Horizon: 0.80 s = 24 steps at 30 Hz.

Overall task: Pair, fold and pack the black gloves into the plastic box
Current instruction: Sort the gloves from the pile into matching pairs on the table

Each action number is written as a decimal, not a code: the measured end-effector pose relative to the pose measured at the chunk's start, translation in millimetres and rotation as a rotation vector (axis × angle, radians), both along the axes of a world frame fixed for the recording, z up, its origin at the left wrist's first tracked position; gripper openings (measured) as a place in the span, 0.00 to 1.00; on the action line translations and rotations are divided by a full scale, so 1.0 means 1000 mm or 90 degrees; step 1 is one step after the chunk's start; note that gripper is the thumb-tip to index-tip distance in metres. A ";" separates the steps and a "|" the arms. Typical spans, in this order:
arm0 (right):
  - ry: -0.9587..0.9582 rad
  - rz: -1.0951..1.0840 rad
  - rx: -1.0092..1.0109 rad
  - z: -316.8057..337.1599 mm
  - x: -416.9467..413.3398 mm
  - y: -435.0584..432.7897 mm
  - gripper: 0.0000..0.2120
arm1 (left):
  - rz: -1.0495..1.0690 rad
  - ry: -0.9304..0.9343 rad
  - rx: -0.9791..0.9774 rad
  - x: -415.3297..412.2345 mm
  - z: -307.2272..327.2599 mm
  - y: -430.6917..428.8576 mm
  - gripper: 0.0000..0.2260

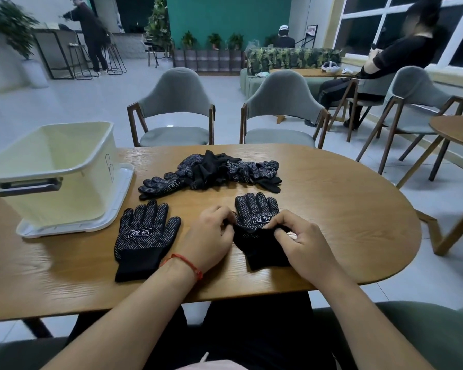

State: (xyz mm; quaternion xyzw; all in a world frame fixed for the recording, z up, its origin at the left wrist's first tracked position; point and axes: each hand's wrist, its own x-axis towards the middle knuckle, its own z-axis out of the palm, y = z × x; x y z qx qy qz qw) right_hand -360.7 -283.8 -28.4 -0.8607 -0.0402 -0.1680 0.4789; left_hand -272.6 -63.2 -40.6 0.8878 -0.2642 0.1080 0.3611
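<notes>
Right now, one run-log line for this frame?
stage: folding | both hands pinch glove cuff | flat glove beside | pile waiting | box empty

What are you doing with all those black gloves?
A person is folding one black dotted glove on the wooden table, both the left hand and right hand pinching its cuff. Another flat glove lies beside it, a heap of gloves waits behind, and nothing shows inside the cream plastic box.

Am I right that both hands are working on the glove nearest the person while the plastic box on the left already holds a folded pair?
Not quite: in the head view the plastic box looks empty. Both the left hand and right hand are indeed on the nearest glove.
</notes>
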 end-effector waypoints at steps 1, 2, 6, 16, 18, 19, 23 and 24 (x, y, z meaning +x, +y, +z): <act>-0.006 0.005 -0.009 0.000 -0.001 0.000 0.10 | 0.007 -0.002 0.002 -0.001 0.000 0.000 0.06; -0.014 0.008 -0.018 0.001 -0.002 0.001 0.13 | 0.012 -0.002 0.001 -0.001 0.000 0.000 0.06; -0.041 0.029 -0.035 0.004 -0.004 0.003 0.15 | 0.020 -0.002 0.000 -0.002 0.000 0.000 0.07; 0.003 0.027 0.047 0.005 -0.005 0.004 0.16 | -0.011 -0.028 -0.010 -0.007 0.001 -0.001 0.05; -0.037 -0.020 0.053 0.005 -0.002 0.003 0.16 | -0.046 -0.049 0.007 -0.012 0.003 -0.002 0.09; -0.048 -0.030 0.062 0.006 0.000 0.002 0.15 | -0.061 -0.059 0.028 -0.013 0.002 -0.003 0.12; -0.045 -0.033 0.128 0.009 0.012 -0.001 0.16 | -0.075 -0.079 0.102 -0.013 -0.002 -0.004 0.16; -0.044 -0.056 0.101 0.010 0.017 0.000 0.16 | -0.073 -0.087 0.112 -0.012 -0.002 -0.004 0.16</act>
